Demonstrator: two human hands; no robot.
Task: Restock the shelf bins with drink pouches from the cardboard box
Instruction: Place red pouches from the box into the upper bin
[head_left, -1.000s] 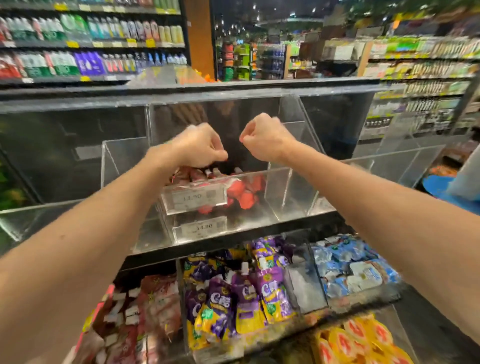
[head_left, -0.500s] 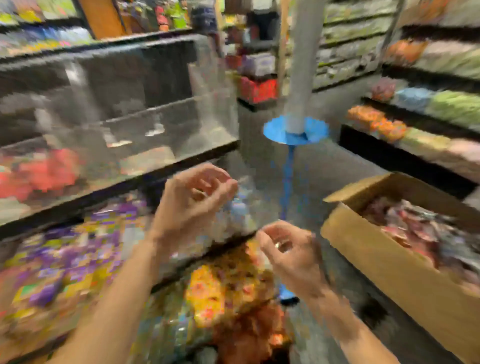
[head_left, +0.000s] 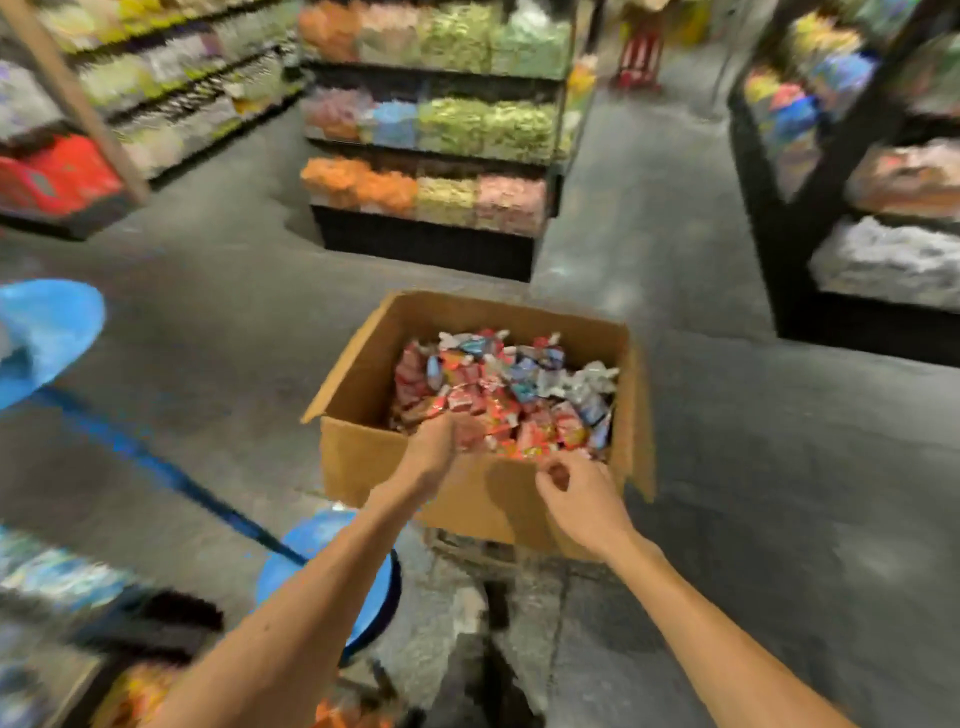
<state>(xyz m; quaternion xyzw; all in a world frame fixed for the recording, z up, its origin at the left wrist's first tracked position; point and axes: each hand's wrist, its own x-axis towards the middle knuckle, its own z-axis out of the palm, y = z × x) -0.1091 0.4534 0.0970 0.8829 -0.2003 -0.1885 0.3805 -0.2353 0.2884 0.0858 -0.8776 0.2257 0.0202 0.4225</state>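
Note:
An open cardboard box (head_left: 363, 452) stands in front of me, raised off the floor, and is filled with red and silver-blue drink pouches (head_left: 498, 384). My left hand (head_left: 431, 449) reaches over the box's near wall, its fingers down among the red pouches and hidden from me. Just outside the near wall, my right hand (head_left: 582, 499) hovers with its fingers loosely curled and nothing in them. The shelf bins (head_left: 47, 571) show only as a blur at the lower left edge.
A round blue base (head_left: 322, 540) with a blue pole sits on the floor left of the box, and a blue disc (head_left: 47, 332) is at the far left. Candy displays (head_left: 431, 156) stand behind the box, and dark shelving (head_left: 857, 208) stands at the right. Grey floor lies between them.
My view has swung right from the clear bins to the box. Both hands came away from the top bin and moved to the box, the left one now into the pouches.

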